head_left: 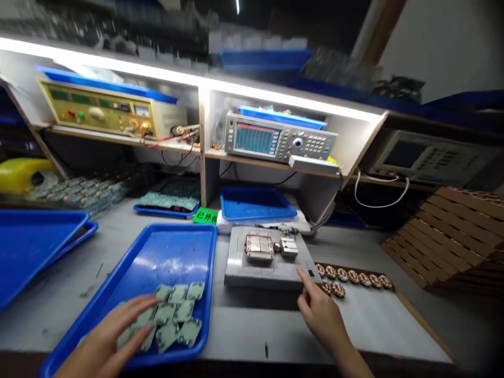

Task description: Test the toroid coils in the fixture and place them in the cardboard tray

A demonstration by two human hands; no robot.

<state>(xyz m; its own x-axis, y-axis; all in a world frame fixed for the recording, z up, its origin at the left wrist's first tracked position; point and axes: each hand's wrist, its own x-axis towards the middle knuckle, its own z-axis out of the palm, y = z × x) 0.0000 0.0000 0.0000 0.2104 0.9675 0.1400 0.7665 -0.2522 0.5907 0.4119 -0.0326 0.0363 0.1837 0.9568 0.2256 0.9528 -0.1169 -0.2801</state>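
My left hand (114, 333) reaches over a blue tray (169, 247), thumb and fingers apart, above pale green square boards (183, 311) lying in rows at its near end. Whether its fingertips touch a board I cannot tell. My right hand (321, 310) has its index finger stretched out and the other fingers curled, with nothing visible in it. That fingertip is at the front right edge of a grey metal test fixture (252, 273), close to a small black switch (311, 273). On the fixture sits a flat metal block (259, 245) with a red outline, beside a smaller metal cylinder block (289, 248).
Copper-wound round coils (353, 277) stand in rows on a white board (389, 320) at right. Stacked cardboard dividers (452, 236) lean beyond. Behind the fixture lies a blue tray (258, 203); a shelf above holds a meter with a screen (258, 139). More blue trays (35, 247) are at left.
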